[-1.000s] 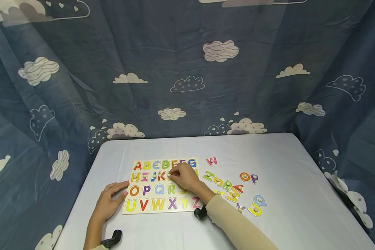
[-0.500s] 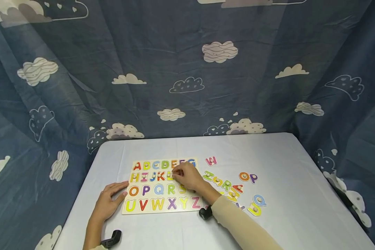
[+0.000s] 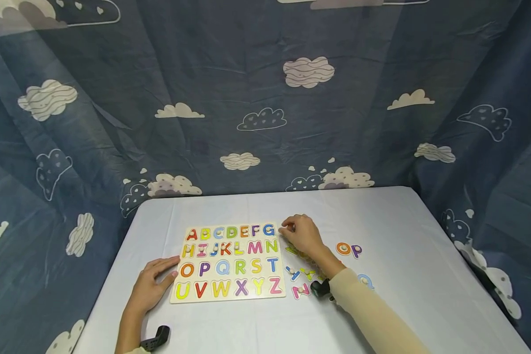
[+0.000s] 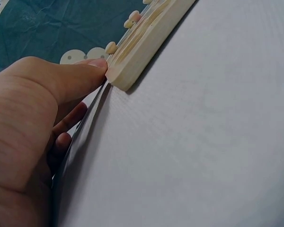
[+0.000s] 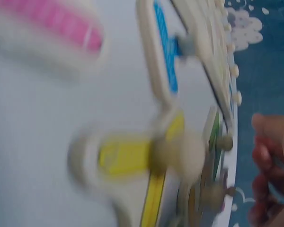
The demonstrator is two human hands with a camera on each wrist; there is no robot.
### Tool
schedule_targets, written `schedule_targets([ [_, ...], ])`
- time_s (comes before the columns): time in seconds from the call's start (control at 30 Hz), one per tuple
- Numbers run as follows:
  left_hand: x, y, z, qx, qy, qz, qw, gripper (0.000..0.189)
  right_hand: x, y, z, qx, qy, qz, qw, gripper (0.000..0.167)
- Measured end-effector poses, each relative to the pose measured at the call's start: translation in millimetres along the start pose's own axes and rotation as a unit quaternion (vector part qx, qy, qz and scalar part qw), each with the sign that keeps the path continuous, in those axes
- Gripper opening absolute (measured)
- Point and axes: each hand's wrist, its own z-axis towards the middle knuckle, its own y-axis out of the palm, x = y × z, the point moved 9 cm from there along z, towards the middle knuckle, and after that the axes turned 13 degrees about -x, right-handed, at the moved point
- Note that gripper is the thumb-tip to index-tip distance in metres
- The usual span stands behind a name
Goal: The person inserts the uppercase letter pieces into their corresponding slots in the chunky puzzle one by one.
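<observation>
A wooden alphabet puzzle board (image 3: 227, 278) lies on the white table. Knobbed letters A to L sit in its upper rows, while the M to Z places show no knobs. My left hand (image 3: 149, 290) rests at the board's left edge; in the left wrist view the thumb (image 4: 80, 78) touches its corner. Just off the upper right corner, my right hand (image 3: 304, 236) hovers with loosely bent fingers and nothing visible in them. Beneath it and its forearm are loose letters, partly hidden: a blue one (image 3: 293, 273), a yellow Y (image 3: 308, 274) and a pink one (image 3: 301, 291).
Further right lie an orange O (image 3: 342, 249), a purple P (image 3: 356, 251) and a blue Q (image 3: 365, 281). The table (image 3: 425, 275) extends beyond them to a dark cloud-print curtain (image 3: 358, 132) behind.
My right hand has left the green L, which sits in its slot, and moved right off the board, over where the pink W lay. The left hand stays put.
</observation>
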Motion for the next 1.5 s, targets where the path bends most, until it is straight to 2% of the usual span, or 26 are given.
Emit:
schedule_targets([
  [0.17,-3.4,0.3,-1.3,-0.001,-0.005,-0.001,1.0000,0.043,26,-15,-4.1,0.036,0.066,-0.004,0.9971,0.026],
  [0.43,-4.9,2.9,-1.8,0.000,-0.012,-0.005,0.9999,0.042,48,-15,-8.6,0.030,0.128,-0.001,0.9913,0.031],
  [0.67,-2.7,1.3,-2.1,0.004,-0.006,-0.003,1.0000,0.041,49,-14,-7.7,0.033,0.118,0.001,0.9925,0.029],
  [1.0,-4.6,0.3,-2.7,0.005,-0.011,-0.001,0.9999,0.041,49,-20,-3.9,0.068,0.091,-0.003,0.9935,0.022],
  [1.3,-3.4,3.7,-2.4,0.000,-0.016,-0.007,0.9998,0.041,57,-15,2.3,0.054,0.113,-0.001,0.9922,0.025],
  [1.5,-5.3,1.7,-0.4,0.004,-0.015,-0.001,0.9999,0.042,57,-19,2.8,0.072,0.102,0.001,0.9922,0.025],
])
